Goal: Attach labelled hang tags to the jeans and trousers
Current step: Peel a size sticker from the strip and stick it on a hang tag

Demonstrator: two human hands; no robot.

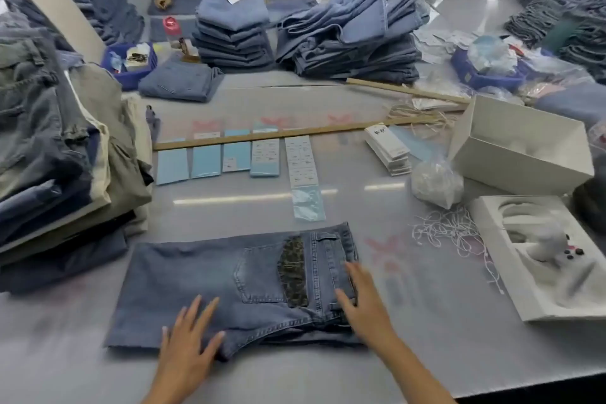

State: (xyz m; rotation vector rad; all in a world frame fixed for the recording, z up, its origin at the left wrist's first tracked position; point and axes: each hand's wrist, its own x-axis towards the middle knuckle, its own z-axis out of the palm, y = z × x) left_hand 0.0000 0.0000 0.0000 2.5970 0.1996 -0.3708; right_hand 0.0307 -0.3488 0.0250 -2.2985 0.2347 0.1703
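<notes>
Denim jeans [236, 282] lie folded flat on the table [426, 354], pocket up. Left hand [188, 338] and right hand [364, 302] press on them, fingers spread open, holding nothing. Square the waistband first; hang tags [388, 149] and strings [449, 233] wait near.

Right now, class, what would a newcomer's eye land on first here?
The folded jeans at the near edge, with both hands flat on them: left hand on the near fold, right hand by the waistband. Behind them lies a row of blue label sheets, with denim stacks beyond.
</notes>
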